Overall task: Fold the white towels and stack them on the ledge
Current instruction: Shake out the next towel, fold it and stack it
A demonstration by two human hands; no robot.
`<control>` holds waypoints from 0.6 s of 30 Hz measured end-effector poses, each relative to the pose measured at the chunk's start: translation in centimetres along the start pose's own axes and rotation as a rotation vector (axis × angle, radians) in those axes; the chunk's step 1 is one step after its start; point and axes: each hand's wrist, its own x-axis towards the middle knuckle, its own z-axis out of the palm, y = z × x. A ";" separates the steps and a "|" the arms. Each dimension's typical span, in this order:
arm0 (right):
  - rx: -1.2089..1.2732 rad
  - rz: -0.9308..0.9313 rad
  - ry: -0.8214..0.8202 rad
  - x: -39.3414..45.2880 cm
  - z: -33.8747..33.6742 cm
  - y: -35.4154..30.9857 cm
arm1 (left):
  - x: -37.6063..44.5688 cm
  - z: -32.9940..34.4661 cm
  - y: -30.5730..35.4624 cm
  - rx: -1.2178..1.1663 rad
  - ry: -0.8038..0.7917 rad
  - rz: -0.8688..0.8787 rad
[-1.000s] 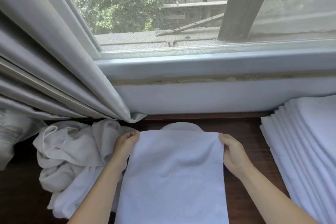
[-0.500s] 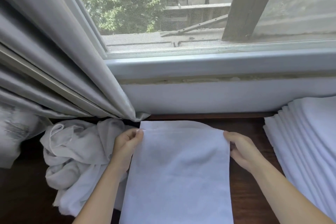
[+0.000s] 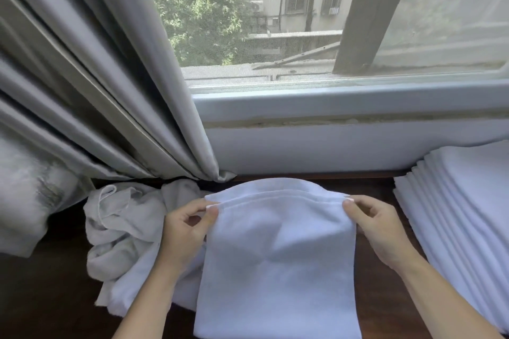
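The near edge of the white towel [image 3: 278, 264] is cut off by the bottom of the frame, so its full length cannot be seen. The towel lies on the dark wooden ledge [image 3: 377, 297], in the middle, and its far part is doubled: several layered edges show between the two hands. The left hand [image 3: 187, 228] pinches the far left corner between thumb and fingers, and the right hand [image 3: 377, 228] pinches the far right corner in the same way. How many layers each hand holds is hard to make out.

On the right, a stack of folded white towels [image 3: 462, 223] rests on the ledge; its right side runs out of the frame. On the left, a pile of crumpled towels [image 3: 124, 231] lies just beside the left hand, and the forearm covers part of it. A grey curtain [image 3: 91, 85] hangs down to the ledge behind this pile (its lower end touches the ledge near the towel's far edge). Behind all stands the window [image 3: 275, 22], with a tree and a building outside.
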 end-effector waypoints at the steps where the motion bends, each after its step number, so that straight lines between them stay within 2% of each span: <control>1: -0.002 -0.021 0.013 -0.6 0.0 -0.4 | -0.5 -0.4 0.4 0.012 0.021 0.014; 4: 0.001 -0.101 0.075 -2.4 -0.3 -2.1 | -2.2 -1.9 2.4 0.044 0.074 0.084; 9: 0.044 -0.220 0.154 -5.7 -1.5 -5.9 | -4.8 -4.5 5.7 0.087 0.117 0.307; 18: 0.135 -0.394 0.183 -11.1 -3.0 -13.6 | -7.6 -7.3 11.9 -0.146 0.109 0.384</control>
